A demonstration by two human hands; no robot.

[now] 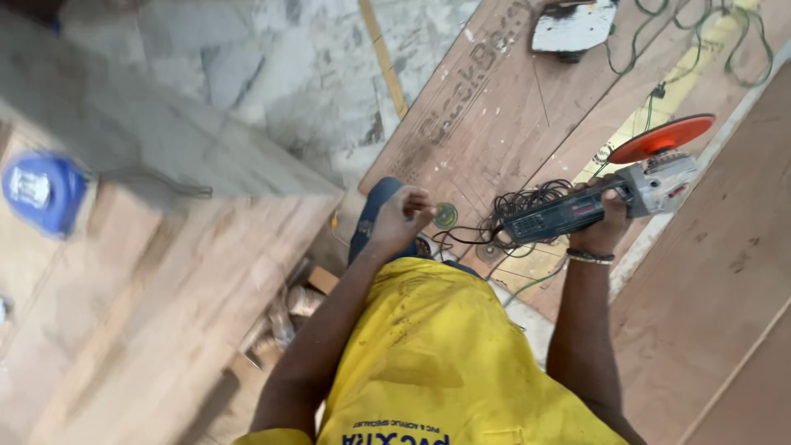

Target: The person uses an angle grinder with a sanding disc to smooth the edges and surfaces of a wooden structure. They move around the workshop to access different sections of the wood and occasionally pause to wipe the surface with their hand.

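The right hand (pixel 600 224) wraps the grinder (pixel 593 206), hiding part of its body; its cable (pixel 519 206) is too tangled to trace. What the left hand (pixel 398 216) pinches is too small to tell. The blue round thing (pixel 41 191) at the left is blurred. The dark plate (pixel 574 26) and green wire (pixel 700 37) at the far edge are cut off by the frame.

Grinder (pixel 610 202) right, tape measure (pixel 41 191) left.
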